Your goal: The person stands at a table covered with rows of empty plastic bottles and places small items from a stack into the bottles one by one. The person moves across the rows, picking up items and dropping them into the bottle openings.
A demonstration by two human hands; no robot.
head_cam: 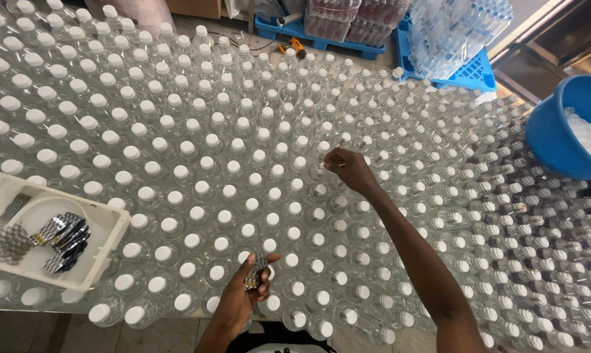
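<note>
While my left hand [243, 294] grips a small stack of silvery blister strips [257, 270] near the lower edge of the view, my right hand [349, 168] reaches far forward over the bottles. The strips stand almost upright between the thumb and the curled fingers, just above the capped bottles at the near edge of the table. The right hand is pinched, thumb against the fingertips, right over the mouth of an open bottle [321, 167] in the middle of the field; something very small may be between the fingertips, but I cannot tell what it is.

Around both hands stands a very big field of clear plastic bottles [197, 131], packed close together in rows. On the left and near side the bottles carry white caps [163, 224]; on the right side, past my right arm, most of them have no cap and their mouths are open.

At the left, resting on top of the bottles, is a white tray [109, 245] that holds more blister strips, some silver and some darker, lying in loose piles. At the right edge is a blue tub [554, 131] with white caps inside. Far behind the bottle field I see blue pallets [469, 73] with shrink-wrapped packs of bottles on them, and a small orange tool [295, 47] on the floor
</note>
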